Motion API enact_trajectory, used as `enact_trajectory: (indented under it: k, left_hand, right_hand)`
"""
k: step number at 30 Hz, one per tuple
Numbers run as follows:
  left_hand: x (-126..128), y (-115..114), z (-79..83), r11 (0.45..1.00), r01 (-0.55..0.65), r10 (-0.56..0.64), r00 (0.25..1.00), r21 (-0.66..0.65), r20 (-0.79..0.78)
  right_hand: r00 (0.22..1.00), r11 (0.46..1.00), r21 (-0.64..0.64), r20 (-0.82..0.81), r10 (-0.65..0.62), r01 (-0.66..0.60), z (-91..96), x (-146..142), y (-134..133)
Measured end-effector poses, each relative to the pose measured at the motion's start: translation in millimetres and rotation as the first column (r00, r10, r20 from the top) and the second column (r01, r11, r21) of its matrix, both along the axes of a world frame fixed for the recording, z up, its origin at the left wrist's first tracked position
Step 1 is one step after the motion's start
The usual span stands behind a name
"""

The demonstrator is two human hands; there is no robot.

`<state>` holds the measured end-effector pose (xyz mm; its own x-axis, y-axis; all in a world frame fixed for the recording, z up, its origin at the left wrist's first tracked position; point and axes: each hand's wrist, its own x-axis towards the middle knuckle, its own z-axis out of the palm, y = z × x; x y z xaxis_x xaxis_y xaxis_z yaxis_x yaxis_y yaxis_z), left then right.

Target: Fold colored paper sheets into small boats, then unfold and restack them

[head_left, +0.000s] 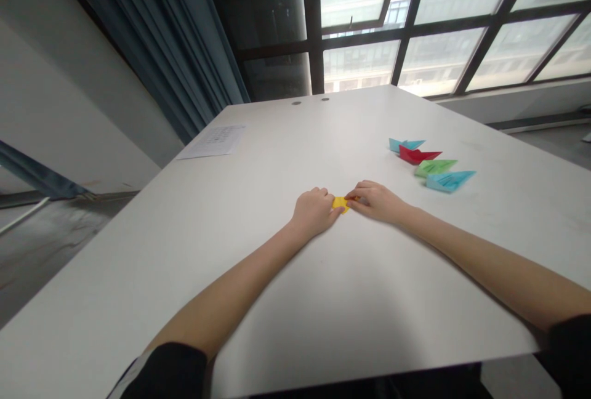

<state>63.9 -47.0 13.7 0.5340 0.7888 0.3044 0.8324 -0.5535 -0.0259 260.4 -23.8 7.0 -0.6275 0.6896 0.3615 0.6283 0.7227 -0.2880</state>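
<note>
Left hand (pixel 316 210) and right hand (pixel 375 201) both pinching yellow paper (pixel 340 203) on tabletop (pixel 323 288); four paper boats (pixel 434 168) right of it, slightly beyond.

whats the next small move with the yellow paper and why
Probably press the yellow paper down with the right hand while the left hand steadies it: both hands touch it from opposite sides, and it appears folded, though its creases are too small to make out.

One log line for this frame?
left hand: holds yellow paper | right hand: holds yellow paper | right: four folded papers, blue, red, green, blue | far left: printed sheet
</note>
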Motion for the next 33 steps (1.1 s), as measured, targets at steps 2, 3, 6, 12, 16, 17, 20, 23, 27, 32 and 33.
enact_trajectory:
  k: [2, 3, 6, 12, 16, 17, 20, 23, 27, 32, 33]
  left_hand:
    - [0.4, -1.1, 0.2, 1.000, -0.021, 0.021, 0.999, 0.011, -0.024]
    - [0.4, -1.6, 0.0, 0.999, -0.035, 0.035, 0.999, 0.016, -0.032]
    - [-0.6, -2.4, -1.1, 0.995, -0.095, 0.095, 0.995, 0.015, -0.035]
    - [-3.9, -1.0, -1.7, 0.993, -0.118, 0.118, 0.993, -0.026, 0.020]
    - [-6.1, 3.1, -4.9, 0.996, -0.063, 0.071, 0.986, -0.057, 0.152]
    - [-6.4, 4.0, -5.8, 0.998, -0.046, 0.054, 0.976, -0.044, 0.210]
    - [-6.7, 5.4, -6.6, 0.998, -0.007, -0.018, 0.917, 0.062, 0.399]
    - [-5.2, 4.7, -3.9, 0.986, -0.011, -0.082, 0.832, 0.164, 0.548]
    - [-0.2, 4.2, -2.2, 1.000, 0.023, -0.031, 0.747, 0.021, 0.665]
    - [6.2, 7.6, -5.8, 0.932, 0.197, 0.157, 0.539, -0.305, 0.828]
    - [6.8, 8.3, -6.5, 0.907, 0.233, 0.200, 0.495, -0.351, 0.846]
  right_hand:
    - [1.000, 1.000, -0.001, 0.001, -0.004, 0.004, 0.0, -0.1, 0.2]
    - [1.000, 1.000, -0.003, 0.002, -0.004, 0.004, -0.3, 0.0, 0.4]
    - [1.000, 1.000, -0.003, 0.010, -0.001, 0.001, -2.9, 0.8, 1.6]
    - [1.000, 1.000, 0.025, 0.016, -0.013, 0.013, -7.8, 3.1, 3.6]
    - [0.996, 1.000, -0.012, -0.083, -0.016, 0.015, -8.0, 2.4, 4.2]
    - [0.992, 0.999, -0.034, -0.123, -0.032, 0.028, -7.7, 1.8, 4.2]
    - [0.966, 0.987, -0.129, -0.224, -0.128, 0.101, -6.2, -0.8, 3.2]
    - [0.936, 0.973, -0.167, -0.287, -0.204, 0.160, -4.0, -3.9, 0.7]
    - [0.913, 0.979, -0.108, -0.356, -0.201, 0.173, -1.9, -8.2, -4.6]
    - [0.927, 0.995, 0.015, -0.364, -0.089, 0.102, -0.5, -14.5, -12.1]
    - [0.930, 0.996, 0.027, -0.360, -0.069, 0.084, -0.2, -15.5, -13.3]
